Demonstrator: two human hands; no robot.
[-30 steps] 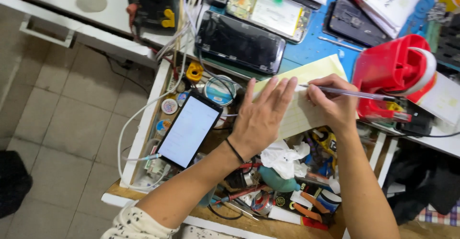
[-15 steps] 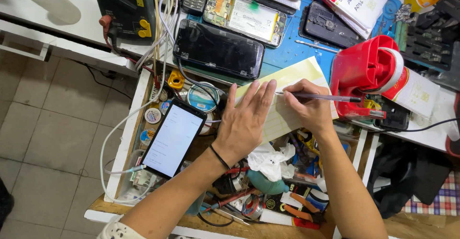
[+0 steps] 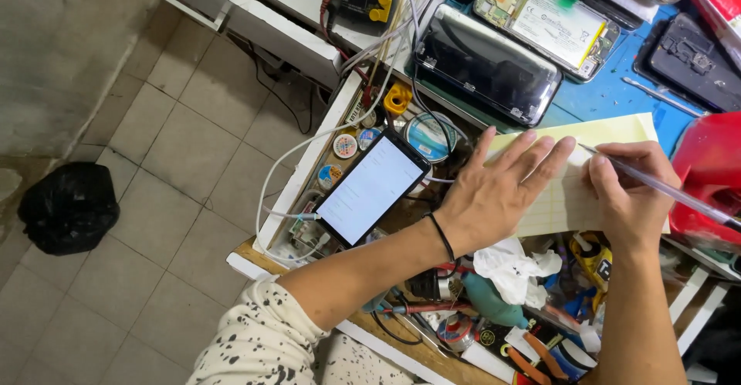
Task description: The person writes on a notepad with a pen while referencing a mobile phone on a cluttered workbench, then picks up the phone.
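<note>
Left hand (image 3: pixel 494 200) lies flat, grip released, on yellow gridded paper (image 3: pixel 587 176); right hand (image 3: pixel 629 192) pinches a clear pen (image 3: pixel 671 192).

Cluttered workbench (image 3: pixel 598 99): phones (image 3: pixel 486 64), notepad (image 3: pixel 571 192), tools (image 3: pixel 532 354).

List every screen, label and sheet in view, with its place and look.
Lit phone: left of the left hand, propped aslant, white screen.
Dark phone: on the blue mat, glossy black, unlit.
Opened phone: top, white-labelled battery.
Yellow sheet: under both hands; right hand holds a clear pen.
</note>
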